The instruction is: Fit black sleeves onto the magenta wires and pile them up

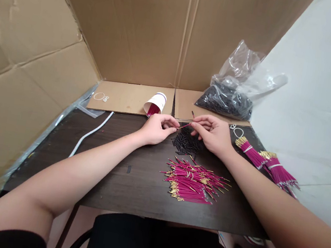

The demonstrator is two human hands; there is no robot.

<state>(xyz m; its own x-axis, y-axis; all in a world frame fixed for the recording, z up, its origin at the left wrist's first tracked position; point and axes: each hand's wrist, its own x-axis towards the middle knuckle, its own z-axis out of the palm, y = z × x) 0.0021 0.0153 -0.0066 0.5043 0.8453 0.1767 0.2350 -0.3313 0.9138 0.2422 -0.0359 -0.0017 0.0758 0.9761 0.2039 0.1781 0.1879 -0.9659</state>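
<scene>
Between my hands runs a thin magenta wire (185,125) with a gold end. The fingertips of my left hand (159,129) pinch the gold end, and my right hand (212,134) grips the wire a little farther right. Another short wire with a black tip (193,114) sticks up by my right fingers; its lower part is hidden. Just below both hands lies a heap of small black tubes (186,143). Closer to me is a loose pile of magenta wires (192,180) with gold ends, some tied with a white band.
A tipped white paper cup (157,98) holds more magenta wires. Bundles of wires (275,167) lie at the right edge. Behind stands a clear plastic bag (226,100) of black pieces. White rings (99,96) rest on cardboard, and a pale tube (89,133) lies at left.
</scene>
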